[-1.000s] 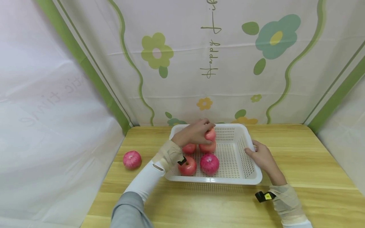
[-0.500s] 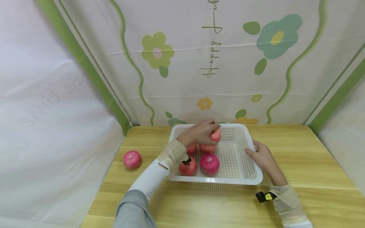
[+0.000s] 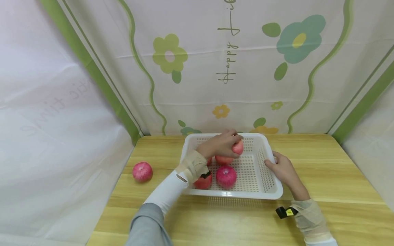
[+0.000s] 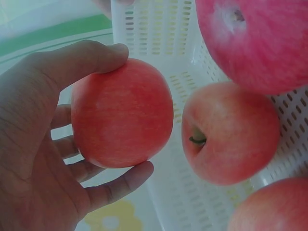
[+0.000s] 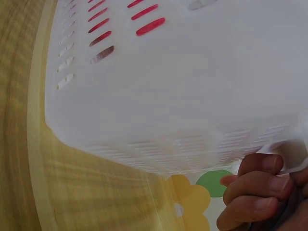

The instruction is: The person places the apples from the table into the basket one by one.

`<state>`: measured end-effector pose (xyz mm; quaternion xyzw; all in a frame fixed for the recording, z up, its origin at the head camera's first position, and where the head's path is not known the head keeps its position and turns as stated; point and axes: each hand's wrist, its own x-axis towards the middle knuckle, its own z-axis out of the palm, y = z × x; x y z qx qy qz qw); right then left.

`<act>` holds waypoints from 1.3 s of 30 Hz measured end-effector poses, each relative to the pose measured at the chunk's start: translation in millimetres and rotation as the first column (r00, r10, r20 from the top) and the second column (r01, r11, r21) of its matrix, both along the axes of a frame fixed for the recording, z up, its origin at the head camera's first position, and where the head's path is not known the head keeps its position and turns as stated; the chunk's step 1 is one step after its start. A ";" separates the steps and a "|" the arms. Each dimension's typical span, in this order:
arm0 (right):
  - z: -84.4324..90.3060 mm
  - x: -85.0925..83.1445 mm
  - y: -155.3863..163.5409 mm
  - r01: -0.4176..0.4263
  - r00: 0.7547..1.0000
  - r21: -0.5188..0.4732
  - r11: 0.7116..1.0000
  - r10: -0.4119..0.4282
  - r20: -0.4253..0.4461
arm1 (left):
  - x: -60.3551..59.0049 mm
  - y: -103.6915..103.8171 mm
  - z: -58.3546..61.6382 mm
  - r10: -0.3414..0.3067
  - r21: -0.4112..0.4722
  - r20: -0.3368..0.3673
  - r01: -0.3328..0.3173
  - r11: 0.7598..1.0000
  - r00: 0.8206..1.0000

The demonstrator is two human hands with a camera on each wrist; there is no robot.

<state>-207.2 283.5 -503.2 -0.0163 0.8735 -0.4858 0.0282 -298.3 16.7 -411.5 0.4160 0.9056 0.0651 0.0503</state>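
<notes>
In the head view, my left hand [image 3: 219,145] holds a red apple [image 3: 238,147] over the back part of a white plastic basket [image 3: 227,194]. The left wrist view shows thumb and fingers curled round this apple [image 4: 124,114]. Close beside it lies an apple with its stem showing [image 4: 233,134]. A deeper pink apple [image 3: 226,177] sits near the basket's front, right of another red apple [image 3: 203,181] partly covered by my wrist. My right hand [image 3: 284,171] grips the basket's right rim, its curled fingers [image 5: 252,192] under the edge in the right wrist view.
A pink apple [image 3: 142,172] lies on the wooden table [image 3: 335,174], left of the basket. Printed white cloth [image 3: 197,82] hangs behind the table, with more cloth at both sides. My left forearm crosses the basket's left rim.
My left hand has carried the held apple a little to the right inside the basket. My right hand has stayed on the rim.
</notes>
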 end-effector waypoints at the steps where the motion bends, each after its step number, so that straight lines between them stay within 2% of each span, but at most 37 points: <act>1: -0.1 0.0 -0.1 0.000 1.000 0.001 1.000 0.000 0.000 | 0.0 1.2 -1.0 -0.002 0.000 0.003 0.002 1.000 1.000; 8: 0.3 0.1 -0.4 0.002 1.000 0.002 1.000 -0.002 -0.001 | 0.9 9.7 -4.9 -0.026 0.006 0.020 0.026 1.000 0.999; 14: 0.4 -0.1 0.2 0.004 1.000 0.009 1.000 -0.004 0.002 | -2.0 16.4 -11.3 -0.059 0.021 0.007 0.059 0.998 0.998; 28: 1.2 -2.0 0.5 0.003 1.000 0.002 1.000 -0.003 0.018 | -8.2 33.8 -17.2 -0.063 -0.055 -0.035 0.061 0.997 0.997; 39: 1.1 -2.2 1.3 0.004 1.000 0.003 1.000 -0.004 0.026 | -9.6 40.7 -17.7 -0.062 -0.061 -0.014 0.061 0.996 0.998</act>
